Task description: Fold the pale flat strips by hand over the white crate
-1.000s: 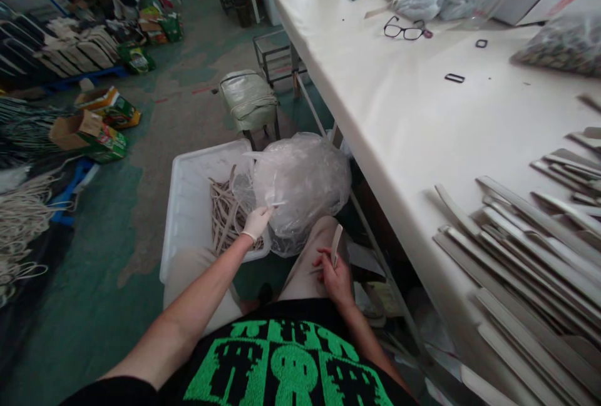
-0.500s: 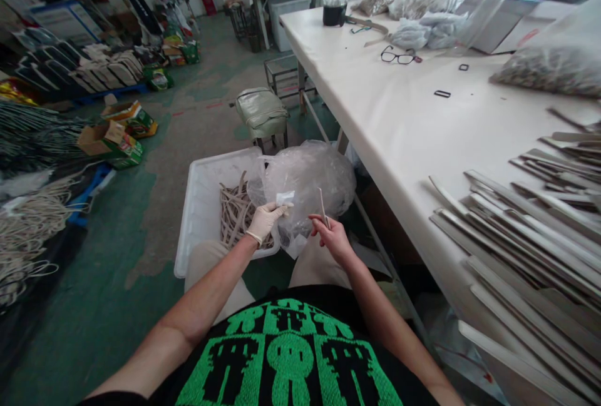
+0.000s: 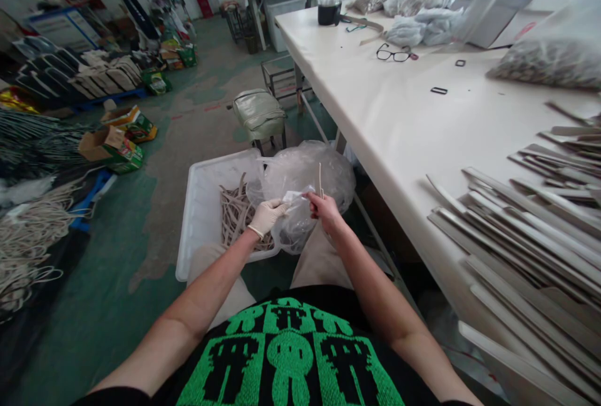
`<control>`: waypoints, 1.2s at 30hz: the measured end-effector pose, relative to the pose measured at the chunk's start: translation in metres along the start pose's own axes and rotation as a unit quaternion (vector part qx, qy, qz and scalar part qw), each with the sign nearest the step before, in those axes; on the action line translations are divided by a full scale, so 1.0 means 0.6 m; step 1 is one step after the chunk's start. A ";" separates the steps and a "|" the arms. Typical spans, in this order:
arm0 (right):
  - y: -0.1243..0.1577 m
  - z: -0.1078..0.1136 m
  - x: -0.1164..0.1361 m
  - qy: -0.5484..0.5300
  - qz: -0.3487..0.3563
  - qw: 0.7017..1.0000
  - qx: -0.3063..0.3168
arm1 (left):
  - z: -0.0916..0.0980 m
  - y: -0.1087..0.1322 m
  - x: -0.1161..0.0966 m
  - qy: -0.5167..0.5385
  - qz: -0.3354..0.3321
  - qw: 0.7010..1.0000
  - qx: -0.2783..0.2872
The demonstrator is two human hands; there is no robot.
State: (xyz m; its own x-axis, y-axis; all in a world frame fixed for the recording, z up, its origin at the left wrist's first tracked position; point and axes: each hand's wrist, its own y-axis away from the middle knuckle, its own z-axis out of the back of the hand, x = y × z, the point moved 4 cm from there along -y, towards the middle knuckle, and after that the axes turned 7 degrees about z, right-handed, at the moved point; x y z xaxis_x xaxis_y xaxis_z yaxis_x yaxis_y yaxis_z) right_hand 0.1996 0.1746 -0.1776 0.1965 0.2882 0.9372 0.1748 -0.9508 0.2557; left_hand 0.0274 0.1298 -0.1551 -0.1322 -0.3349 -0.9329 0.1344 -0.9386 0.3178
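My left hand (image 3: 268,215), in a pale glove, is closed on a small white piece (image 3: 292,196) that could be paper or cloth. My bare right hand (image 3: 325,207) is closed around a thin beige strip (image 3: 320,174), whose end sticks up above the fingers. The right fingertips reach the white piece's right edge; whether they pinch it too I cannot tell. Just beyond both hands bulges a clear plastic bag (image 3: 319,159). Below and left of my left hand, many similar beige strips (image 3: 235,212) lie in a white plastic bin (image 3: 195,209).
To the right stands a white table (image 3: 366,99) bearing stacks of long strips (image 3: 530,231), glasses (image 3: 394,54), small black buckles (image 3: 439,91) and filled plastic bags. A padded stool (image 3: 259,115) stands ahead. Cardboard boxes (image 3: 113,149) and bundled cords (image 3: 37,224) lie on the left floor.
My right hand has moved up and slightly left, bringing its fingertips to the white piece. The strip in it now points more upright. My left hand has barely moved.
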 end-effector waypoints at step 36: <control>0.144 -0.029 0.100 0.183 0.237 0.954 0.007 | 0.062 0.062 0.095 0.033 0.115 0.983 0.139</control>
State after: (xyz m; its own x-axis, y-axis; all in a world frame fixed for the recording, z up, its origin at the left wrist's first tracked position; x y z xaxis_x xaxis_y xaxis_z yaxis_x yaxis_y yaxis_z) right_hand 0.2099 0.1077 -0.0949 -0.0919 -0.2362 0.9673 0.1641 -0.9618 -0.2193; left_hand -0.0118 0.0725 -0.1903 -0.0643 -0.5433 -0.8371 -0.1224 -0.8282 0.5469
